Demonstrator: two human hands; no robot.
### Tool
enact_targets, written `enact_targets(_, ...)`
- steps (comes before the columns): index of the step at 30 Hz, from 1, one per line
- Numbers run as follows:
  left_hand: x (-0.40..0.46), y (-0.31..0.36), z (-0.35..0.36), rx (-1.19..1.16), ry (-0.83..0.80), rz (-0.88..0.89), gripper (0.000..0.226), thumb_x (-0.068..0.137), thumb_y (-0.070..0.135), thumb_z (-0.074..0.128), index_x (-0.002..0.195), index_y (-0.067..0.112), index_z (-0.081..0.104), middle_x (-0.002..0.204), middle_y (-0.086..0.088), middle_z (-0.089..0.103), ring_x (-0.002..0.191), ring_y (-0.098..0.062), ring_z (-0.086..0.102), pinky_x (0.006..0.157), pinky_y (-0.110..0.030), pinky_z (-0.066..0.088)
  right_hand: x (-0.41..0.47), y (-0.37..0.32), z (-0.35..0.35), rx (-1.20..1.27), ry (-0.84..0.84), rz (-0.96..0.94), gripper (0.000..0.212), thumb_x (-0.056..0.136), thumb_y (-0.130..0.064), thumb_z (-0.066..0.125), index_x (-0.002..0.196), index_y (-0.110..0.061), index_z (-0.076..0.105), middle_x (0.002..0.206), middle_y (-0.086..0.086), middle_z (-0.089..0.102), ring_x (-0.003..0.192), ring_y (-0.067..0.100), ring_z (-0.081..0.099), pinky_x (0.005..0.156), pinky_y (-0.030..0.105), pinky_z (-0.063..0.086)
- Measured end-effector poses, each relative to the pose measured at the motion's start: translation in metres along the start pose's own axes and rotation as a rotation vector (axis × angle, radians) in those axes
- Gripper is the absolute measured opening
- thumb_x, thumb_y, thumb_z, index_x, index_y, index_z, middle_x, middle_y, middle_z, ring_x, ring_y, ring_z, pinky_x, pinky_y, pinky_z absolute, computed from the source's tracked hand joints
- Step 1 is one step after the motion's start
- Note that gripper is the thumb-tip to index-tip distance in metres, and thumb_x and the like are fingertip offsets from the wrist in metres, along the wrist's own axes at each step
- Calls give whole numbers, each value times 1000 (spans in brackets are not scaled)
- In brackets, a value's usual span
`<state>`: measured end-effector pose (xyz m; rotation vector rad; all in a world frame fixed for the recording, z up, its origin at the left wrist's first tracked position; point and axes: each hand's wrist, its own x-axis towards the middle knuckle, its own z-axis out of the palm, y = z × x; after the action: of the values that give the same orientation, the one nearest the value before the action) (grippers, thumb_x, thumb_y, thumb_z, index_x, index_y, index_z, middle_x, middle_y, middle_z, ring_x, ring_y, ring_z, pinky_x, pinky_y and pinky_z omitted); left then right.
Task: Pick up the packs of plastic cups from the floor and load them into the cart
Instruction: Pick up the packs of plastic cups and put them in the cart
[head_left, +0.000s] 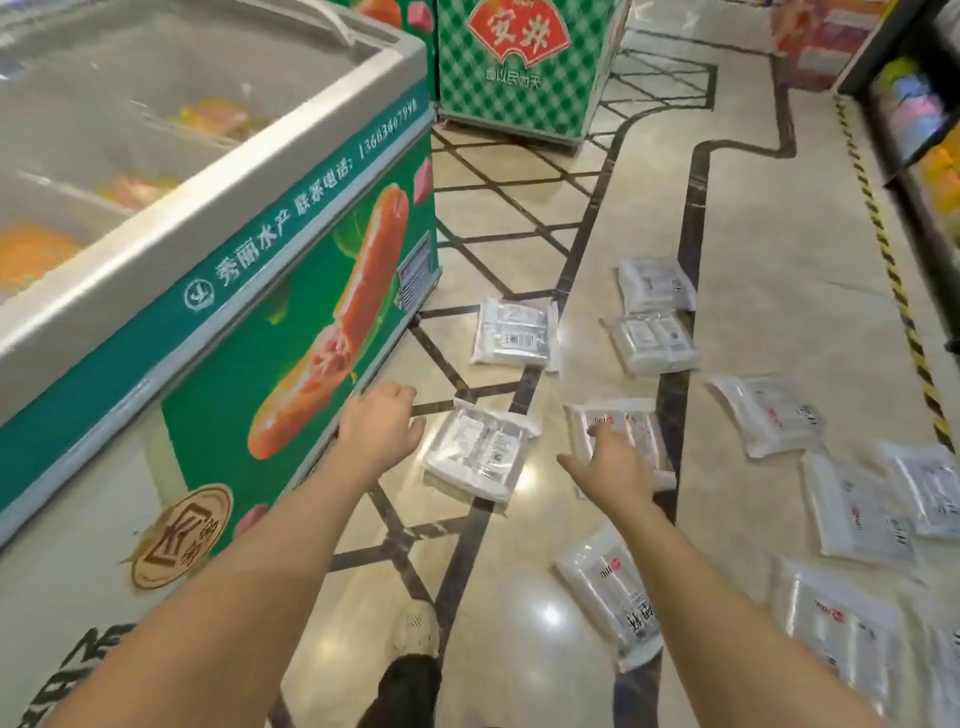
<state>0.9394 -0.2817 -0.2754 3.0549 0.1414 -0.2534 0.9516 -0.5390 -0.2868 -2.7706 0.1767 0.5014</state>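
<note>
Both forearms reach forward from the bottom of the view, and below them one light shoe (415, 631) stands on the floor (753, 234). At the left stands a chest freezer (291, 291) with a green side and a picture of a sausage; its glass lid shows blurred goods inside. Behind it, farther up, is a second green checked freezer (519, 67).

The left hand (382, 426) hangs in front of the freezer's lower corner, fingers loosely bent, holding nothing. Just beside it, to the right, lies one pack of plastic cups (475, 457) flat on the dark diamond lines of the floor; the hand does not touch it. Another pack (517, 335) lies farther up, near the freezer's far corner.

The right hand (615, 467) is spread, fingers extended and thumb out, over a pack with red print (631, 423); I cannot tell if it touches the pack. Under the right forearm lies one more pack (605, 587). Two packs (655, 285) lie close together on the dark stripe farther up. More packs (769, 413) are scattered toward the right edge of the floor, near the yellow and black tape (883, 249). The cart is not in view.
</note>
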Motion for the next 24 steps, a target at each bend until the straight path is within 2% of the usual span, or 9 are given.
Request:
enact_targets(3,78,-13,41,-88,-53,-24,42,92,35,45,126,11,49,124,-9,57,114,-28,54,88,-38,44,74,-15,37,48,-44,50,59,85,-46,59,131,-13,43,129,11,55,118,30,53,96,43,45)
enact_targets(7,168,-32,128,-430,-141,-256,40,91,30,51,124,8,52,125,-14,57,116,-32,53,93,-39,44,172,-15,107,105,-96,135,60,85,-46,58,132,-11,42,131,10,53,120,30,51,94,42,45)
enact_targets(13,286,-49,317,-597,-247,-397,48,88,28,59,128,4,50,132,-16,54,122,-31,51,100,-38,40,318,25,258,184,-174,247,66,86,-44,58,137,-9,35,135,11,49,119,31,52,95,42,45)
enact_targets(18,361,-57,483,-681,-321,-449,58,82,29,67,128,1,49,134,-20,50,120,-35,50,101,-41,42,405,70,396,93,-257,281,64,90,-43,53,139,-8,31,137,12,44,125,30,46,98,39,41)
enact_targets(22,394,-56,569,-673,-374,-438,73,82,36,67,138,1,36,144,-19,38,129,-34,42,105,-39,34,455,100,475,304,-314,378,80,88,-47,56,145,-3,20,146,16,34,133,31,38,105,38,35)
enact_targets(24,401,-56,594,-709,-441,-492,81,82,40,67,142,2,29,147,-18,35,131,-34,40,103,-39,36,468,109,501,479,-371,479,85,85,-48,60,145,-3,20,143,15,40,127,30,45,101,36,39)
